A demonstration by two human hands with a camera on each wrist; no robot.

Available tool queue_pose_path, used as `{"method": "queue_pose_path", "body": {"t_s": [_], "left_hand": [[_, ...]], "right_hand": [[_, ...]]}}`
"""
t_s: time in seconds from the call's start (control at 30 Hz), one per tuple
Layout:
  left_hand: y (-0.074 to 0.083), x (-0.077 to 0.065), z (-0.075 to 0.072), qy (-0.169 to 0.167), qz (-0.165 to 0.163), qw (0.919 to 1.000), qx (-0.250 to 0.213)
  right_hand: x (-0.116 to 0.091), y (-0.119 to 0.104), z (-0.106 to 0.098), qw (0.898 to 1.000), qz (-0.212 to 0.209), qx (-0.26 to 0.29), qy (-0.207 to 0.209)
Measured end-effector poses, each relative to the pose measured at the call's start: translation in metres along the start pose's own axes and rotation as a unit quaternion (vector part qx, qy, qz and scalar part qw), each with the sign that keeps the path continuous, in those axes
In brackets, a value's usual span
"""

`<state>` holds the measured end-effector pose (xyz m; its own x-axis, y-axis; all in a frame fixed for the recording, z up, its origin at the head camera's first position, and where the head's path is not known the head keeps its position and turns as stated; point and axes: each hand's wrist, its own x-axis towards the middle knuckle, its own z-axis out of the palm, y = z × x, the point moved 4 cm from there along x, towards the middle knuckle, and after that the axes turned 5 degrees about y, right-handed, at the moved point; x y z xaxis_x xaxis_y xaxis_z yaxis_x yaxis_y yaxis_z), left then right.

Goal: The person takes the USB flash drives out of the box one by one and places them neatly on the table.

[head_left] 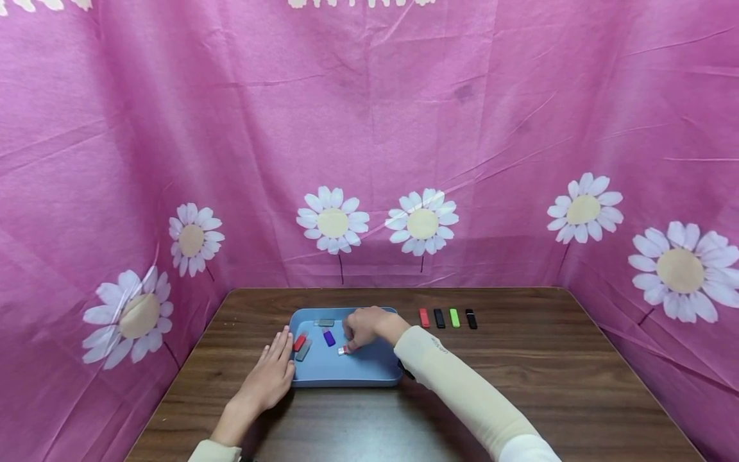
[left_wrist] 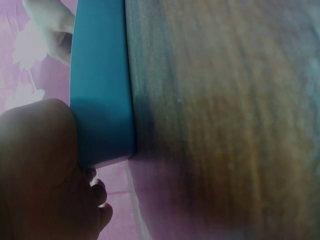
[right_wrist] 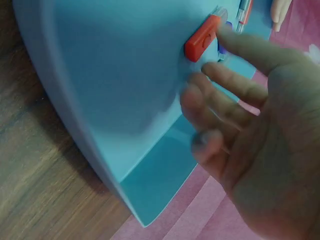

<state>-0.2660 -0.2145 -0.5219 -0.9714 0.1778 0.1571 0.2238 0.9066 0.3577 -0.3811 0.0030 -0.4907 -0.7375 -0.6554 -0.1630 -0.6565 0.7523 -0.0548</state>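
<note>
In the head view a blue tray (head_left: 346, 383) stands on the table. My left hand (head_left: 268, 378) lies with straight fingers along the tray's left side. My right hand (head_left: 366, 325) reaches down into the tray over a red USB stick (right_wrist: 202, 39), whose metal end points left. In the right wrist view the thumb tip is right at that stick's side, and the other fingers bend loosely below it, not round it. Further left in the tray lie a purple USB stick (head_left: 329, 338), another red one (head_left: 299, 342) and two grey ones, one at the back (head_left: 326, 323) and one nearer (head_left: 303, 350).
To the right of the tray, a red USB stick (head_left: 424, 317), a black one (head_left: 439, 318), a green one (head_left: 455, 318) and another black one (head_left: 471, 319) stand in a row on the wooden table (head_left: 519, 372). A pink flowered cloth (head_left: 369, 128) hangs around the table.
</note>
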Motion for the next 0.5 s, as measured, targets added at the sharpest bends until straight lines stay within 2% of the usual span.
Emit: {"method": "queue_pose_path", "body": {"t_s": [0.17,0.5], "left_hand": [[-0.0006,-0.0011,0.0004,0.002,0.001,1.0,0.001],[-0.0046,0.0001,0.0061,0.031,0.016,0.9992,-0.02]], "right_hand": [[0.0002,-0.0023,0.0028,1.0,-0.017,0.011,-0.015],[-0.001,0.0025,-0.0018,1.0,0.012,0.003,0.013]]}}
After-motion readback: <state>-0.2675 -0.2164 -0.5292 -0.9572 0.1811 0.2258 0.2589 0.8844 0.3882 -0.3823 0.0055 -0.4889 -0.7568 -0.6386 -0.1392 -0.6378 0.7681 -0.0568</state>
